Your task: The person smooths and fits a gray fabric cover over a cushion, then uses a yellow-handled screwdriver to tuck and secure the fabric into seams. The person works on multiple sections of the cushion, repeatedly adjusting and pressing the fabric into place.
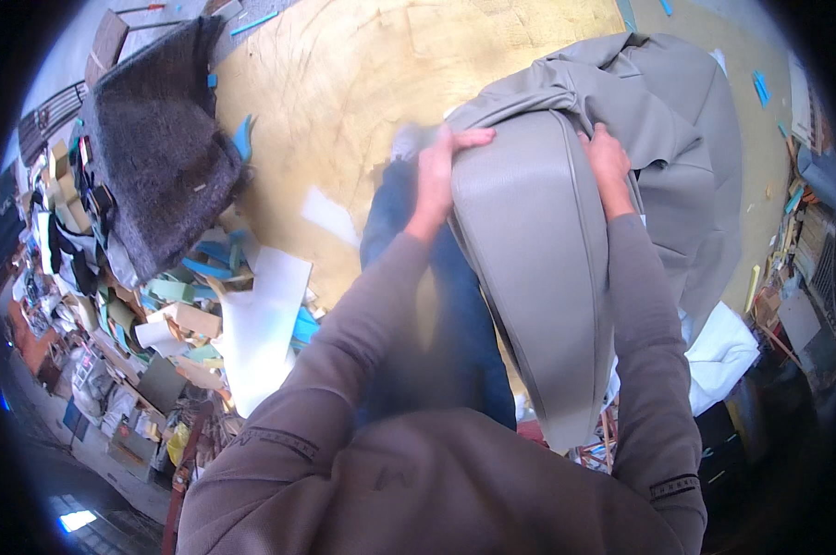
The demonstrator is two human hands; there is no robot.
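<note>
- Left hand (441,171): fingers spread flat over the far left edge of the cushion (534,268), pressing on its cover; palm against the side, not closed round anything.
- Right hand (610,166): laid along the cushion's far right edge, fingers curled over the piped seam, gripping the cover there.
- Cushion: long, grey, padded, with piping round its face; held upright between both hands, centre right of the scene, its near end low by the person's body.
- Cover (677,120): loose grey fabric bunched over the cushion's far end and hanging down its right side.
- Floor (344,83): tan board surface, far and left of the cushion.
- Fleece (159,139): dark shaggy piece lying far left.
- Offcuts (205,305): heap of blue, white and tan scraps, left of the left arm.
- White sheet (728,356): near right, just beside the right arm.
</note>
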